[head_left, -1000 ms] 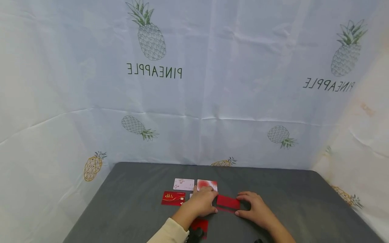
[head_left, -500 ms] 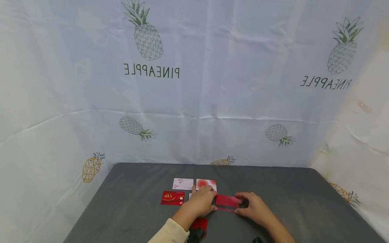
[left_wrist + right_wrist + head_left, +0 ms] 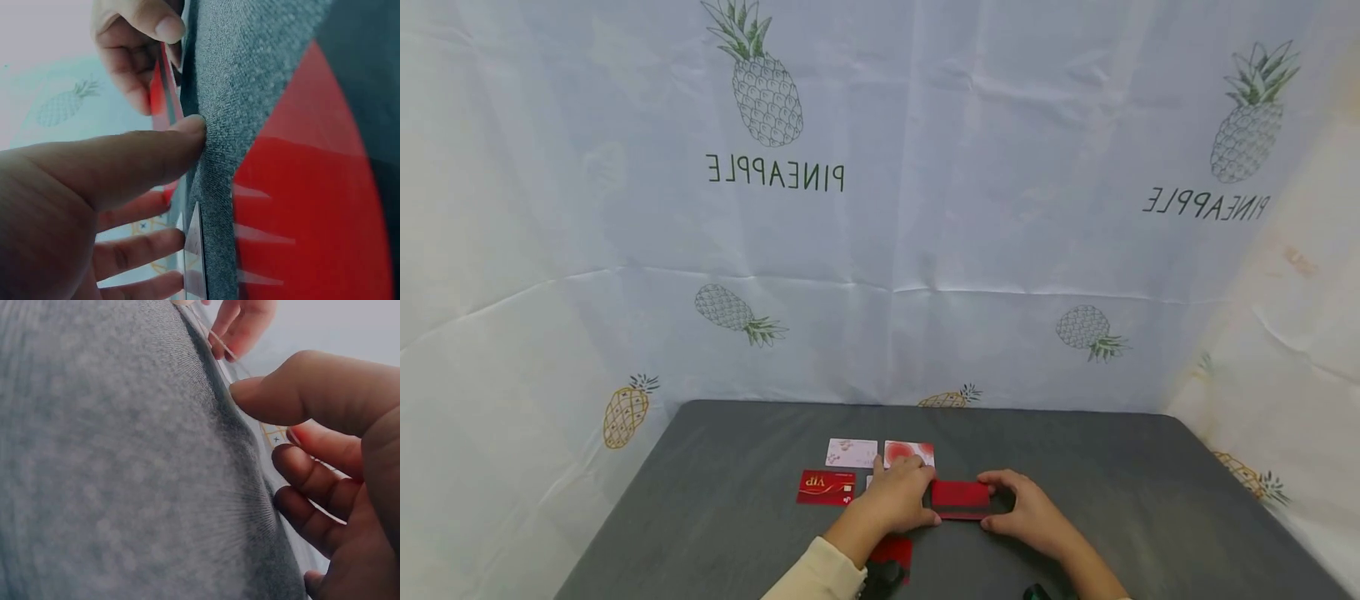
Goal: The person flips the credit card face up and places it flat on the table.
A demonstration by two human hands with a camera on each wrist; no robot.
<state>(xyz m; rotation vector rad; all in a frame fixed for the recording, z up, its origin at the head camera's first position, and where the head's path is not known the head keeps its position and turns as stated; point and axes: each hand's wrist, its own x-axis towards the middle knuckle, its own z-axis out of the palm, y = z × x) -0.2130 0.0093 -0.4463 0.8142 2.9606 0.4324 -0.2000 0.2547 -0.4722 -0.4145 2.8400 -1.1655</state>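
Note:
A red card (image 3: 960,493) with a dark stripe along its near side lies lengthwise between the two hands, close over the dark table. My left hand (image 3: 895,493) holds its left end, thumb at the near corner and index finger at the far one. The right hand (image 3: 1026,510) grips the opposite end with thumb and index finger bent around it. In the left wrist view the striped card (image 3: 164,103) shows edge-on, slightly tilted, beyond the left thumb. Another red card (image 3: 892,550) lies under the left wrist, partly hidden.
Left of the hands lies a red VIP card (image 3: 826,487). Behind it are a pale floral card (image 3: 852,452) and a red-and-white card (image 3: 908,452). A whitish card edge (image 3: 869,481) peeks out by the left hand. Pineapple-print cloth (image 3: 880,208) hangs behind the dark table (image 3: 722,517).
The striped card has turned slightly between the hands, so its near edge now runs straighter across. Its glare from half a second ago is gone. The left hand has hardly moved.

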